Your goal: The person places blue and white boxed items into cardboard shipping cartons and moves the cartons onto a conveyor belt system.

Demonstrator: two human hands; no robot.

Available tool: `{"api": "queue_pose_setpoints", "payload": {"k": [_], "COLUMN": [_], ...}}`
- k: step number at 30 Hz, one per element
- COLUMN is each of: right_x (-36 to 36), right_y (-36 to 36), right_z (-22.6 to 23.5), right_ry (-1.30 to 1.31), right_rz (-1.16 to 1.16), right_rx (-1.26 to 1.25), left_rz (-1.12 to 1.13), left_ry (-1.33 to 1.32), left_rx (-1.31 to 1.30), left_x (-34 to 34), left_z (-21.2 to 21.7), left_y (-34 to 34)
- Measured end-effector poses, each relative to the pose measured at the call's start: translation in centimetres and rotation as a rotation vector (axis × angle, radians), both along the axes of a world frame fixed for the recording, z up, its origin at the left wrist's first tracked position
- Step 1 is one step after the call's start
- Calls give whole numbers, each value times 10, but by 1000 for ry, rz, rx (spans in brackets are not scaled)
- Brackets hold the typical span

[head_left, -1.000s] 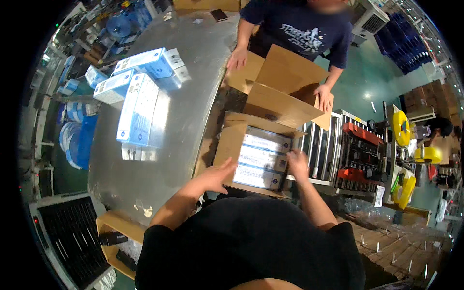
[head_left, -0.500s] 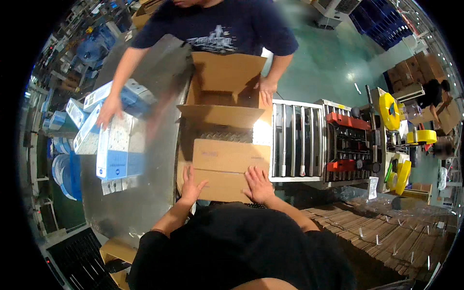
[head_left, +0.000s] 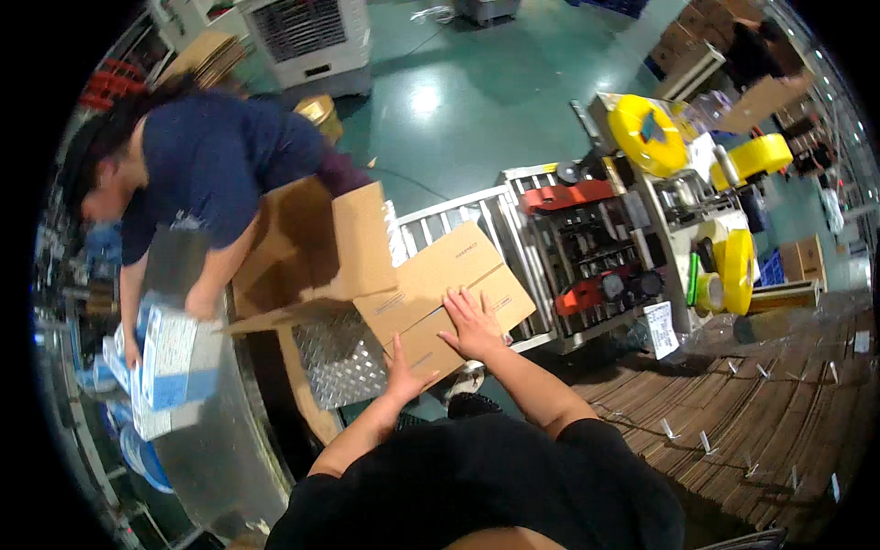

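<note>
Your left hand [head_left: 401,367] and right hand [head_left: 472,323] rest flat, fingers spread, on smooth closed cardboard box [head_left: 445,298]; box's underside hidden.

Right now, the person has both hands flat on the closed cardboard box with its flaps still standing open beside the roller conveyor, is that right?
Not quite: the head view shows the box's flaps folded shut, not standing open. The left hand and right hand do rest on top of the closed cardboard box, beside the roller conveyor. The box with open flaps is the co-worker's, further left.
</note>
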State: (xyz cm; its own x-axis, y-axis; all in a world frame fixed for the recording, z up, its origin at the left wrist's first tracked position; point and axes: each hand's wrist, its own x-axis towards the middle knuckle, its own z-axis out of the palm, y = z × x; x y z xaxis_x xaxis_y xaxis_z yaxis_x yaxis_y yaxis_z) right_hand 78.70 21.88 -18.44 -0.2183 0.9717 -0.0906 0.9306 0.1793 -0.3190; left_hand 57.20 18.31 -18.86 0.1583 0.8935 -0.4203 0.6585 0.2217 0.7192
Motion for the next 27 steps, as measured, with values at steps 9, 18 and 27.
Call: {"api": "queue_pose_setpoints", "payload": {"k": [9, 18, 27], "right_x": [197, 177, 179], "right_y": [47, -24, -218], "right_z": [7, 11, 243], "right_ry": [-118, 394, -84], "right_rz": [-376, -676, -779], "right_rx": [43, 245, 907], "left_rz": [-190, -236, -761], "left_ry": [-158, -97, -479], "left_rx": [45, -15, 324], "left_x": [200, 312, 238], "left_z": [-19, -14, -2], "left_y": [94, 115, 104]}}
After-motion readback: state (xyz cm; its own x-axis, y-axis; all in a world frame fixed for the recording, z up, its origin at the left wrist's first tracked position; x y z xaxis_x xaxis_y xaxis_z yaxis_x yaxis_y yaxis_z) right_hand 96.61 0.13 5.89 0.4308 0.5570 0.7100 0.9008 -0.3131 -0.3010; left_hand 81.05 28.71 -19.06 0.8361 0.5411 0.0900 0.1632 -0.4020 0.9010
